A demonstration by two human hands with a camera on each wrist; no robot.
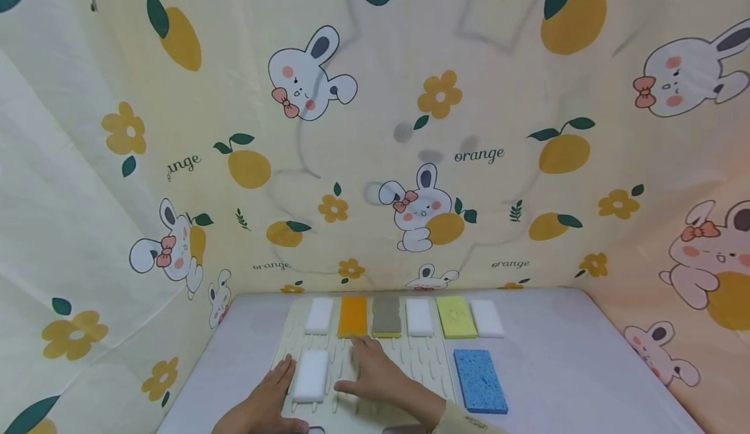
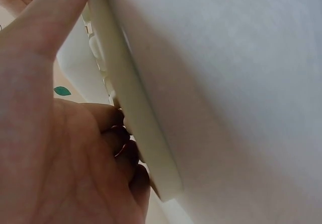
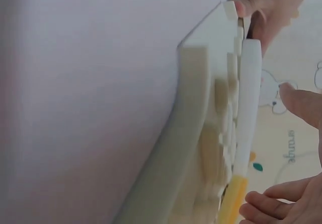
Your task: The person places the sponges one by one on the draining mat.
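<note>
A cream board with rows of raised pegs (image 1: 404, 356) lies on the table. My left hand (image 1: 266, 398) rests along its left edge, thumb at the near edge; the left wrist view shows the fingertips against the board's side. Beside that hand a white sponge (image 1: 311, 375) lies on the pegs. My right hand (image 1: 377, 372) is over the board with nothing in it, fingers extended and thumb apart. Its fingertips are right at the near end of an orange sponge (image 1: 353, 317) in the back row. In the right wrist view those fingers (image 3: 271, 204) show beside the sponge's yellow side.
Along the back row are a white sponge (image 1: 319, 315), a grey one (image 1: 387, 317) and another white one (image 1: 419, 317). A yellow-green sponge (image 1: 456, 317) and a white sponge (image 1: 487, 318) lie right of these. A blue sponge (image 1: 480, 380) is on the table (image 1: 556, 369) beside the board.
</note>
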